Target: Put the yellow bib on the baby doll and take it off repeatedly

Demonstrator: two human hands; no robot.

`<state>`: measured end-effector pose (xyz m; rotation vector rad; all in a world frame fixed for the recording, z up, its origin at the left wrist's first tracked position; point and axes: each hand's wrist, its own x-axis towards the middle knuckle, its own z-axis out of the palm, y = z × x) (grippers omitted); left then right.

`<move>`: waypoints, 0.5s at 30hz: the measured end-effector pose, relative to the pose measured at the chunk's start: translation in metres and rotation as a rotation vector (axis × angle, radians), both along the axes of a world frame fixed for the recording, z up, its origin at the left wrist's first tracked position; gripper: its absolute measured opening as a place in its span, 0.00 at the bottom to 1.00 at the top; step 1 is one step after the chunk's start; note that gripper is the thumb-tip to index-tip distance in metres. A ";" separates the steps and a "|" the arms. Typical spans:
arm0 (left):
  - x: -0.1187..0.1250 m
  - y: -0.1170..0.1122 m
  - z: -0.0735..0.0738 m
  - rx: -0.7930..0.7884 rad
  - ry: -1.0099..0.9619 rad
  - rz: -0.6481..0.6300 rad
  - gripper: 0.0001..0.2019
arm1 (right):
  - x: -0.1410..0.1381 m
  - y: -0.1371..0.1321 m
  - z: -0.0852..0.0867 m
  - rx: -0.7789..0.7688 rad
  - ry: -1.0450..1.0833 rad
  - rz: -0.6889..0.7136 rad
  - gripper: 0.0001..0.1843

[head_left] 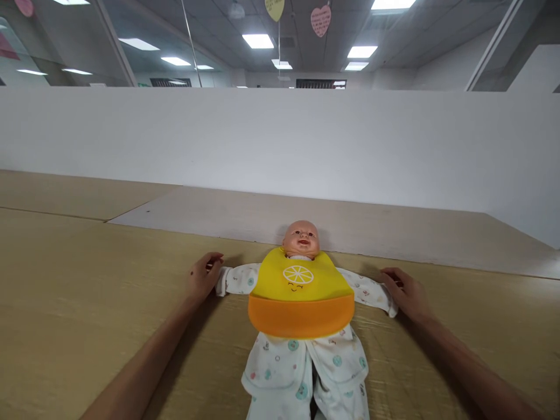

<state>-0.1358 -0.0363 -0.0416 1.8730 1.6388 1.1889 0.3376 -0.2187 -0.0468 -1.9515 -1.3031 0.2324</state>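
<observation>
A baby doll (301,239) lies on its back on the wooden tabletop (79,291), its head towards the far side. It wears a white suit with small coloured prints (280,364) and a yellow silicone bib (301,286) with an orange lower pocket and a citrus-slice design. My left hand (203,277) curls over the end of the doll's sleeve on the left. On the opposite side, my right hand (405,294) curls over the other sleeve end. The doll's own hands are hidden.
A pale board (280,219) lies on the table behind the doll's head. Beyond it rises a white partition wall (280,140). Paper hearts (321,20) hang from the ceiling above, far out of reach.
</observation>
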 end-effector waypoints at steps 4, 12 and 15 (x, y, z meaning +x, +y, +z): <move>-0.003 0.004 -0.004 -0.024 -0.044 0.033 0.14 | 0.008 0.000 -0.001 -0.032 -0.001 -0.080 0.28; -0.007 0.010 -0.008 -0.093 -0.180 0.065 0.14 | 0.013 0.001 -0.006 -0.070 -0.009 -0.082 0.29; -0.010 0.012 -0.011 -0.044 -0.099 0.073 0.12 | 0.016 0.001 -0.010 -0.084 -0.012 -0.087 0.29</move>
